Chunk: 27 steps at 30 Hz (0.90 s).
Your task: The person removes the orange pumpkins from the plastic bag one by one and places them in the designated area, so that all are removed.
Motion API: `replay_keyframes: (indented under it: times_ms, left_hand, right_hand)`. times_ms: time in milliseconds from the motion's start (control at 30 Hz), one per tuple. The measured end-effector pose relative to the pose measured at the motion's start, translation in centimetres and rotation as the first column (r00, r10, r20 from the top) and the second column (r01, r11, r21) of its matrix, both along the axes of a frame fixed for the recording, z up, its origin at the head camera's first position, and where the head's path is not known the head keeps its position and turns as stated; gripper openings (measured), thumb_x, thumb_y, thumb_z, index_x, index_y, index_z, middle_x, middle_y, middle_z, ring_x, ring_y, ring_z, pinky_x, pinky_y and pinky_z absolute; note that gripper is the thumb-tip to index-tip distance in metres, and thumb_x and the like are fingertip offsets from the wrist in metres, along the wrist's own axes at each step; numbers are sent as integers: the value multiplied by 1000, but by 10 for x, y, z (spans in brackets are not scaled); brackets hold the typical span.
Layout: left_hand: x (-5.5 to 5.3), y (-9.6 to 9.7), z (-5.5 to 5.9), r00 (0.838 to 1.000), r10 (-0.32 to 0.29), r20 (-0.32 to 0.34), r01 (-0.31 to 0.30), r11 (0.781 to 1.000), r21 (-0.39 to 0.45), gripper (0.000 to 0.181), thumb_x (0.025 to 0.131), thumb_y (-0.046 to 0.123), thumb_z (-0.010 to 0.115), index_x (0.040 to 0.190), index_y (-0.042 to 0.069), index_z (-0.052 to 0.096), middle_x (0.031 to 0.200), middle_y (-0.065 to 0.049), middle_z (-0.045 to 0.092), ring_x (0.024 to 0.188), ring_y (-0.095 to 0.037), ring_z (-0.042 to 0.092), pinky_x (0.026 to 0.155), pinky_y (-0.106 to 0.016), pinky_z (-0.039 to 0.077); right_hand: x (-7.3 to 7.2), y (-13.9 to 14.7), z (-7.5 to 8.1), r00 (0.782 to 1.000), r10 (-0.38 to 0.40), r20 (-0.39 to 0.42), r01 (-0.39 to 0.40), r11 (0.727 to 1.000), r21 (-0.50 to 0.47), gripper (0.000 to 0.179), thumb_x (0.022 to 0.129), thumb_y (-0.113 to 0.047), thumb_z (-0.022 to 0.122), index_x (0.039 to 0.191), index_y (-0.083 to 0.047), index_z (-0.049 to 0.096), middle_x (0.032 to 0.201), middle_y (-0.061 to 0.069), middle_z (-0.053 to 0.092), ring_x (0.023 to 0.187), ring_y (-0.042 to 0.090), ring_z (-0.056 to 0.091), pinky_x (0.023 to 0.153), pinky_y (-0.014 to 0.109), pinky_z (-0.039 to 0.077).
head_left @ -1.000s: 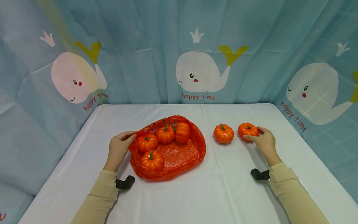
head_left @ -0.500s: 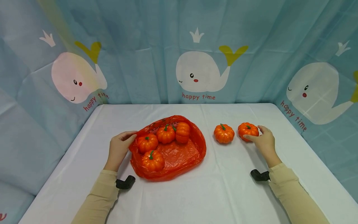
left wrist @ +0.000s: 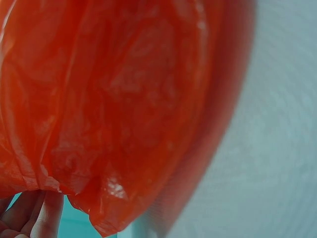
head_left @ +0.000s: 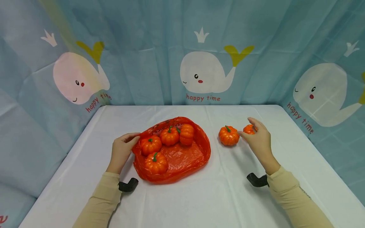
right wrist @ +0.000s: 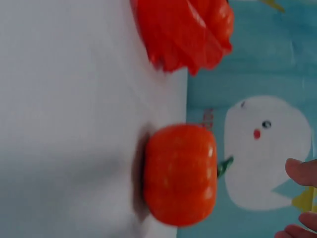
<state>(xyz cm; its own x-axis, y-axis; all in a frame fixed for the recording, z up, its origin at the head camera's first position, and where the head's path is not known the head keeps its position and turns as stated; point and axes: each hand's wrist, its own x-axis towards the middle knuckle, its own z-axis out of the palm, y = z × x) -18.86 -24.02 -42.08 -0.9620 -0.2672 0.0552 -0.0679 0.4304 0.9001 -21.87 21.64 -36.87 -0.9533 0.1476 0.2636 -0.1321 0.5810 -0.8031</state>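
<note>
My left hand pinches the left rim of a red plastic bag; in the left wrist view the bag hides most of that hand, with only some fingers showing below it. Several small orange pumpkins with green stems, one of them a pumpkin at the near left, sit inside the spread bag. My right hand holds nothing, thumb and fingers apart, above the table. Just left of its thumb stands a pumpkin, also seen as a pumpkin in the right wrist view. Another pumpkin is partly hidden behind the right hand.
A white cloth covers the table. A blue curtain with whale prints rises behind its far edge and along both sides. Black wrist mounts stick out from the beige sleeves.
My right hand has come off the rightmost pumpkin and moved left and up, toward the other loose pumpkin. My left hand stays at the bag's rim.
</note>
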Motion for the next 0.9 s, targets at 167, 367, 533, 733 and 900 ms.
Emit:
replay_keyframes:
  times_ms: [167, 367, 533, 733, 900]
  left_hand:
    - [1, 0, 1, 1000, -4, 1, 4, 1000, 6, 41, 98, 40, 61, 124, 10, 70, 126, -13, 68, 114, -22, 59, 79, -4, 47]
    - [1, -1, 2, 1000, -4, -1, 4, 1000, -1, 41, 98, 40, 61, 124, 9, 70, 126, -14, 68, 115, -23, 59, 79, -4, 47]
    - [1, -1, 1, 1000, -1, 4, 1, 1000, 0, 41, 98, 39, 61, 124, 9, 70, 127, -14, 68, 116, -23, 59, 79, -4, 46]
    - [1, 0, 1, 1000, 6, 1, -6, 1000, 3, 39, 99, 36, 61, 124, 8, 70, 126, -15, 68, 115, -23, 59, 78, -3, 46]
    - [0, 0, 1, 1000, 3, -7, -3, 1000, 9, 39, 98, 36, 61, 123, 8, 70, 126, -15, 68, 115, -23, 60, 79, -4, 47]
  right_hand:
    - [3, -23, 1, 995, 95, -12, -95, 995, 36, 65, 83, -6, 79, 141, 4, 51, 146, 22, 50, 132, 39, 50, 109, 49, 43]
    - [4, -50, -3, 981, 195, -10, -195, 979, 57, 66, 81, -10, 82, 140, 2, 53, 146, 20, 51, 135, 37, 49, 110, 48, 44]
    - [4, -73, -6, 965, 261, -28, -258, 961, 97, 68, 79, -12, 83, 139, 0, 54, 145, 18, 53, 133, 37, 52, 105, 49, 48]
    - [3, -96, -6, 943, 331, -39, -327, 941, 82, 70, 78, -12, 85, 139, 1, 54, 145, 17, 53, 132, 37, 53, 106, 48, 47]
    - [3, -111, -9, 934, 355, -27, -350, 930, 116, 71, 77, -14, 86, 139, 0, 54, 145, 16, 54, 134, 35, 52, 108, 47, 46]
